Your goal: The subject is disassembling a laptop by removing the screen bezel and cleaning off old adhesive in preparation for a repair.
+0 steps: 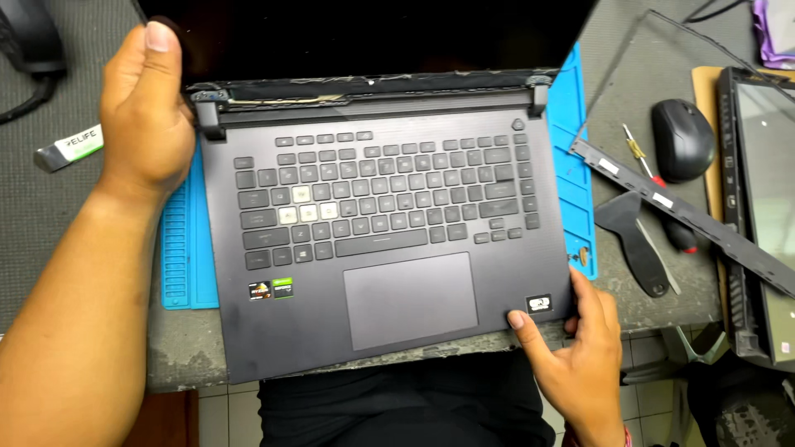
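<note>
Lay open on a blue work mat (186,265) at the near edge of the grey tabletop (58,215): a dark grey laptop (389,240), keyboard up, screen tilted back out of the top of the view, its bottom bezel gone and cables bared between the hinges. Was clasped at the screen's left edge, just above the left hinge, by the left hand (145,112), grip closed around that edge with the thumb on top. Was pinched at the front right corner of the palm rest by the right hand (571,339), thumb pressed flat beside a small sticker, fingers curled under the edge.

Well apart to the right: a black mouse (683,136), a small screwdriver (658,194) with a red shaft, a black plastic pry tool (633,236), a long loose bezel strip (687,215) lying aslant, and a second dismantled device (762,207) against the right edge. Left of the mat, a white tube (70,149).
</note>
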